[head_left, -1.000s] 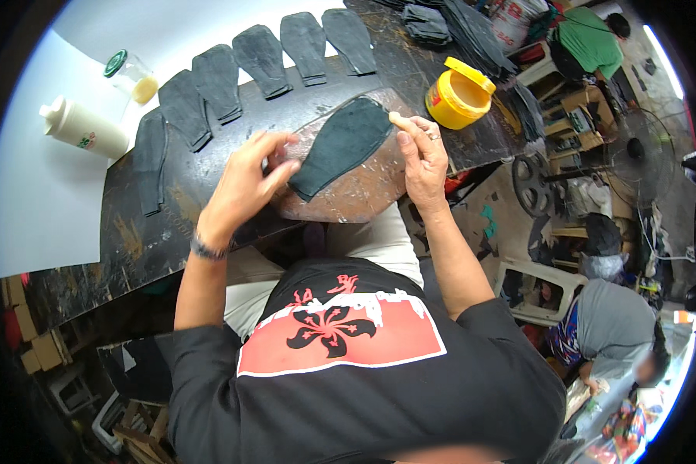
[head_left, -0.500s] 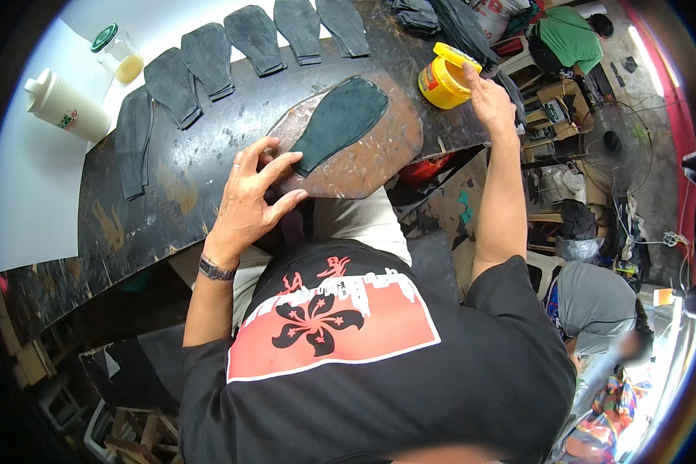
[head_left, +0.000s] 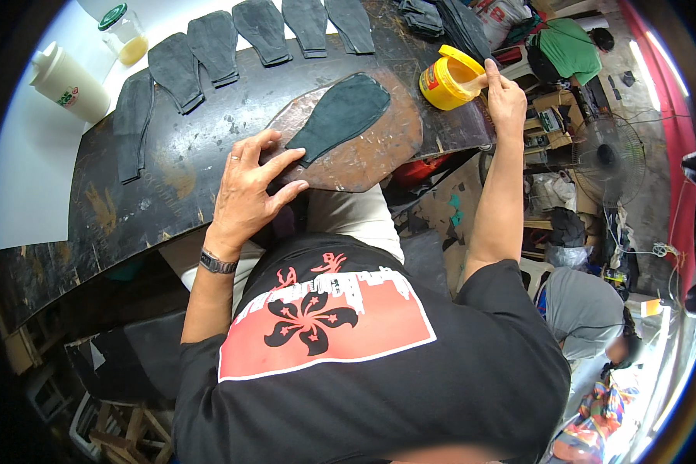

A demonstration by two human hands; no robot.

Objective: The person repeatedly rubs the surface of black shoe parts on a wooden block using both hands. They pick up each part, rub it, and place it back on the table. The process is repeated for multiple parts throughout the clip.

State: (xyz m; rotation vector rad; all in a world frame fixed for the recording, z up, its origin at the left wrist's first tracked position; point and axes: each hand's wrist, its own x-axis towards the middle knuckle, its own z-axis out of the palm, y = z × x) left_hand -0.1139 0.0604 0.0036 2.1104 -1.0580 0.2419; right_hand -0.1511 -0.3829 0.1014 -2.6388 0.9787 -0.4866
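A dark, paddle-shaped piece of leather-like material (head_left: 344,112) lies flat on a worn brown board (head_left: 398,143), which rests at the table edge above my lap. My left hand (head_left: 243,185) is open at the board's left edge, thumb and fingers apart. Its index fingertip touches the narrow end of the dark piece. At the right, my right hand (head_left: 506,100) pinches a thin tan stick-like tool (head_left: 475,82), whose far end reaches into the mouth of an open yellow tub (head_left: 439,87). The tub's contents are hard to make out.
Several similar dark pieces (head_left: 259,35) lie along the far side of the black table (head_left: 162,209). A white tumbler (head_left: 69,83) and a green-lidded jar (head_left: 124,39) stand at far left. Two people (head_left: 568,50) (head_left: 584,309) and a fan (head_left: 607,155) are at right.
My right hand has turned and moved slightly right at the tub, and the tan tool now shows between it and the tub. My left hand stays at the dark piece's narrow end.
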